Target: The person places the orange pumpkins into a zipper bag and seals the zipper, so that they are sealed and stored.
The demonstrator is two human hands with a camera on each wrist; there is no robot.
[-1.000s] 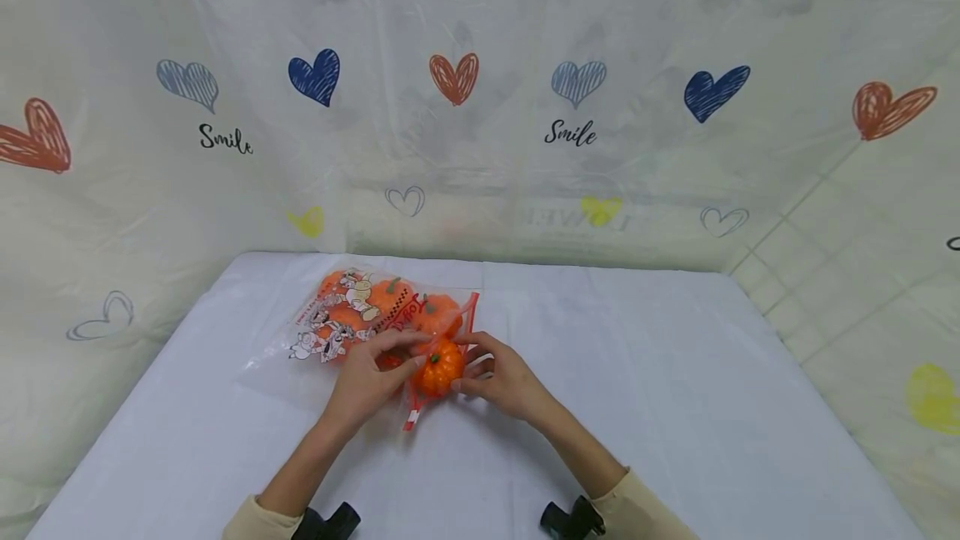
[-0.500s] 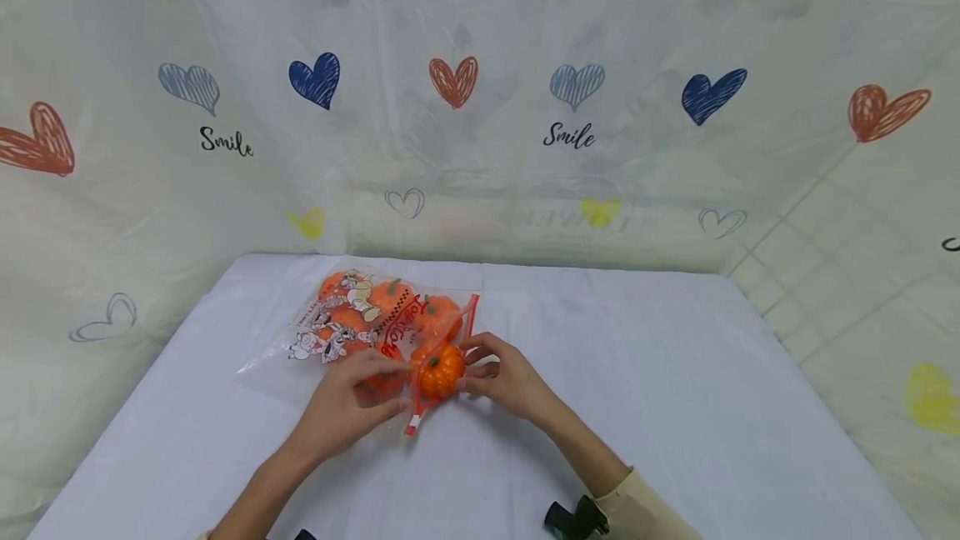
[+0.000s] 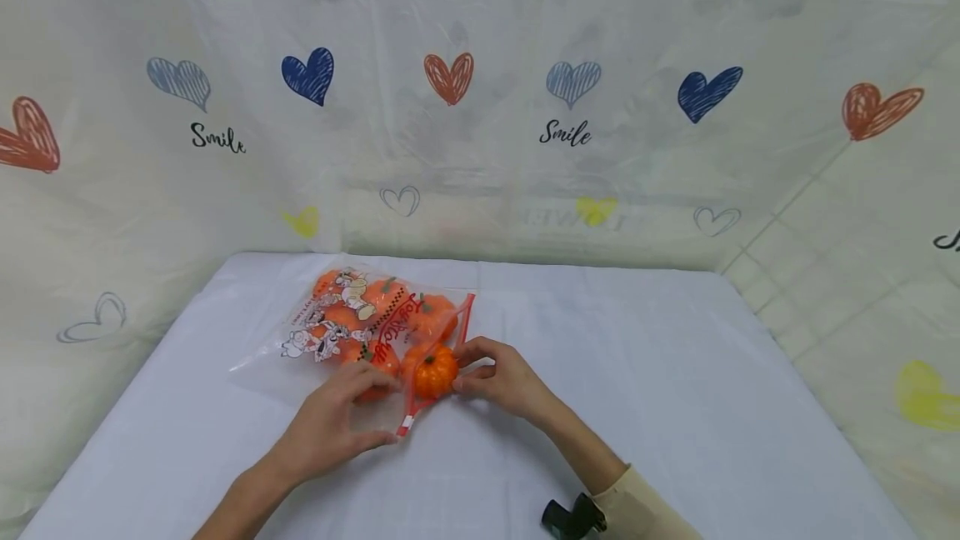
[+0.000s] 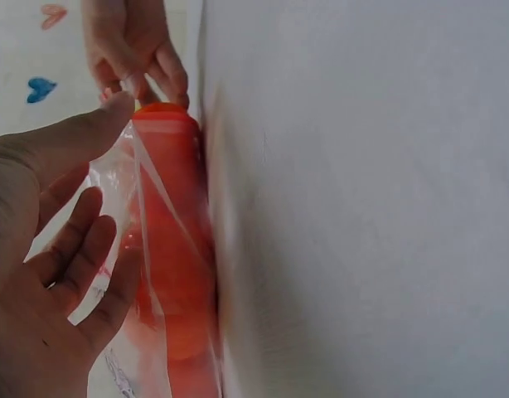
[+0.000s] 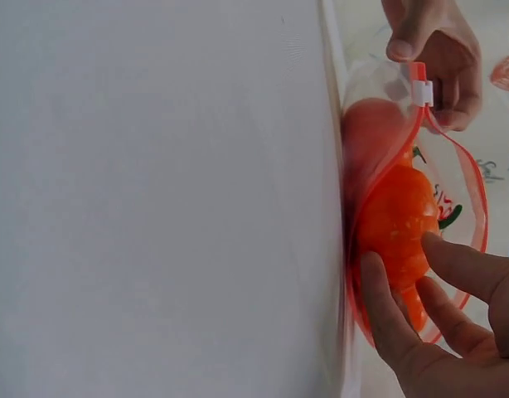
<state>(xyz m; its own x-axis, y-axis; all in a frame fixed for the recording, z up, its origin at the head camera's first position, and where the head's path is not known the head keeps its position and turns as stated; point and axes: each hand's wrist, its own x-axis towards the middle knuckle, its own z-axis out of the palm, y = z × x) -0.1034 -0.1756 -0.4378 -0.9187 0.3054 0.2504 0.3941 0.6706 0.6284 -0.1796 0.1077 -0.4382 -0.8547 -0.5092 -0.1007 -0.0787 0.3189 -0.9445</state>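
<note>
Head view: small orange pumpkin is sitting in the red-zippered mouth of the clear printed bag, half in, with the right hand curling fingertips round it and pushing it in. Left hand is pinching the bag's near corner by the white slider, holding the mouth gaping; several pumpkins are already lying deeper inside, bag lying on the white table left of centre. Judging from this, packing is mostly done: this pumpkin isn't fully in and the zip isn't closed yet
</note>
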